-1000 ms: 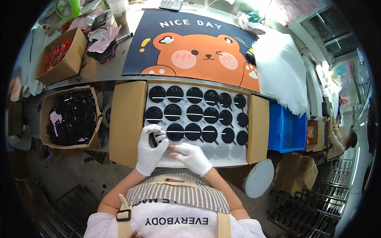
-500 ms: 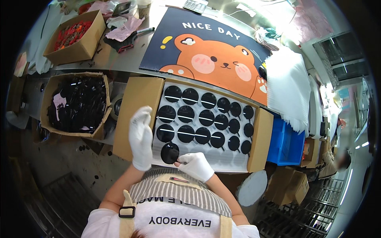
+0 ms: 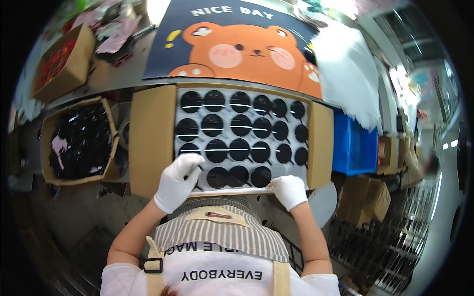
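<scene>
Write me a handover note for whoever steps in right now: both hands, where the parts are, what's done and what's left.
Left hand: gloved, on the near-left corner of the white tray, over a black disc there.
Right hand: gloved, grip on the tray's near edge.
Black discs: three full rows plus three or four in the near row.
Left: the near row's right end is bare.
More black parts sit in the cardboard box to the left.

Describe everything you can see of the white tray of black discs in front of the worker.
The white tray lies flat inside an open brown cardboard box, flaps spread to both sides. It looks like thin white plastic and holds rows of round black discs; the near row is only part filled. The gloved left hand rests on its near left corner, over a disc, and the gloved right hand grips its near edge at the right.
</scene>
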Motion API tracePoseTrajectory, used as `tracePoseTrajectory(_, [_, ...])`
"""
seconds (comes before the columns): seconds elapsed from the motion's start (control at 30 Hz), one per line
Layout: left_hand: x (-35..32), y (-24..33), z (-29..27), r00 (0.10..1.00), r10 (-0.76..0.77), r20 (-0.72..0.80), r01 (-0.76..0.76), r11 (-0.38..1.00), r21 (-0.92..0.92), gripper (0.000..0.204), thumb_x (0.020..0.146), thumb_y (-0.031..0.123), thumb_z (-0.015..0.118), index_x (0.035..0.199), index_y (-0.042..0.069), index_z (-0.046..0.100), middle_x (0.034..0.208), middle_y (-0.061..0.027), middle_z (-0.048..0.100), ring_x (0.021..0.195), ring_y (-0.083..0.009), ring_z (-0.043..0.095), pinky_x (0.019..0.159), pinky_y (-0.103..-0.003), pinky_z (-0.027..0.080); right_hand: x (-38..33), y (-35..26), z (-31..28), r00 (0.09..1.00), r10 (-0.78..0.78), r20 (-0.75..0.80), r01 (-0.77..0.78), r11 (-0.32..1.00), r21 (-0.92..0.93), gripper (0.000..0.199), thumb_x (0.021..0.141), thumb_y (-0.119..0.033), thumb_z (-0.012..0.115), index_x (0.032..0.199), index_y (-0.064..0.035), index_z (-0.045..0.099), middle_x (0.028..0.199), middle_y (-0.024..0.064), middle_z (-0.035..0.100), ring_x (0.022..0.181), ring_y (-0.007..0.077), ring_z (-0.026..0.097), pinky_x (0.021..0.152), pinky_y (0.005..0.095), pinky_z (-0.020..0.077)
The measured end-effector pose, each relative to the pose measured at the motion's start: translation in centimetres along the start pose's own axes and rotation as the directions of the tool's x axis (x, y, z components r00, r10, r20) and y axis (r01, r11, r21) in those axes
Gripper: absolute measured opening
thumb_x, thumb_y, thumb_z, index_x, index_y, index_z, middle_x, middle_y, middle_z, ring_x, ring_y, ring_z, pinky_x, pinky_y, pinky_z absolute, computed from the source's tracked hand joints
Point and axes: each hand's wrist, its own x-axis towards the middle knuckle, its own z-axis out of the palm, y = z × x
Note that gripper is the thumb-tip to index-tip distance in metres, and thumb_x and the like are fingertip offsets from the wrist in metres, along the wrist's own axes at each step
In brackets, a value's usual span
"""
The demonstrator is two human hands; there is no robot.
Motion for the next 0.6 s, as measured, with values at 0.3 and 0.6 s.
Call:
tracePoseTrajectory(0.3, [0.2,-0.6,5.9,0.938,0.042,0.344,-0.270,0.712,0.648,0.062,0.060,0.024,0.086,0.114,0.011,0.058,0.098,-0.0096,0.056,0.088,-0.0279,0.060,0.067,-0.037,0.051,-2.7,8.4,2.0,0.938,0.322,-0.131,-0.340,0.928,-0.153,0.011,0.078,-0.025,0.069,0.076,-0.0146,0.072,0.075,0.0101,0.068,0.074,0.0283,0.068,0.066,0.0397,0.0537])
tracePoseTrajectory(0.6, [0.5,0.4,6.6,0.930,-0.116,0.348,-0.172,0.699,0.694,0.054,0.064,0.023,0.085,0.110,0.011,0.060,0.102,-0.0101,0.055,0.093,-0.0272,0.061,0.070,-0.037,0.053,-1.3,5.1,3.6,0.972,0.098,-0.216,-0.052,0.977,0.209,0.015,0.079,-0.026,0.071,0.083,-0.0121,0.067,0.076,0.0088,0.065,0.070,0.0284,0.067,0.062,0.0397,0.0529])
